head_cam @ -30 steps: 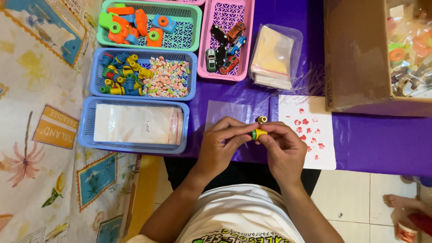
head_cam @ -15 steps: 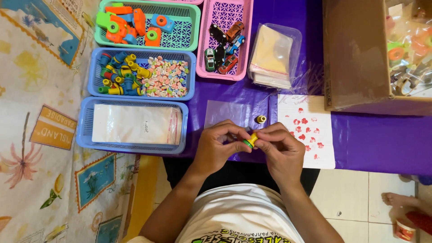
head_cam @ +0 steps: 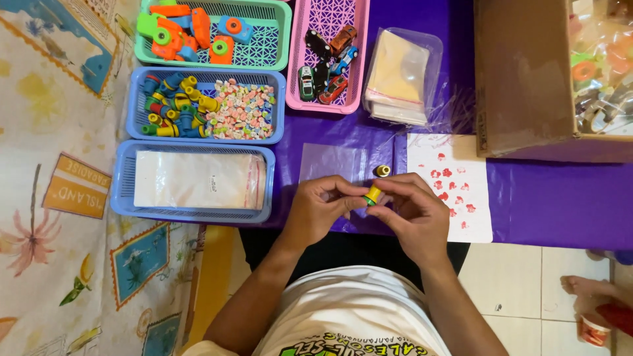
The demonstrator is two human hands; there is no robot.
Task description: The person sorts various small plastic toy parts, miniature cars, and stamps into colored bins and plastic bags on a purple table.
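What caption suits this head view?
Both hands, left hand and right hand, pinch a small yellow-green plastic cylinder above purple tablecloth.

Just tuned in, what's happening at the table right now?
A person seated at the purple table holds a small yellow and green toy piece between the fingertips of both hands, left hand and right hand pinching it together. A second small yellow piece stands on the table just beyond. A clear plastic bag lies flat beside it. Baskets of toys sit further out, including the blue basket of similar pieces.

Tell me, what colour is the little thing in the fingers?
The small piece is yellow with a green end, seen in the head view.
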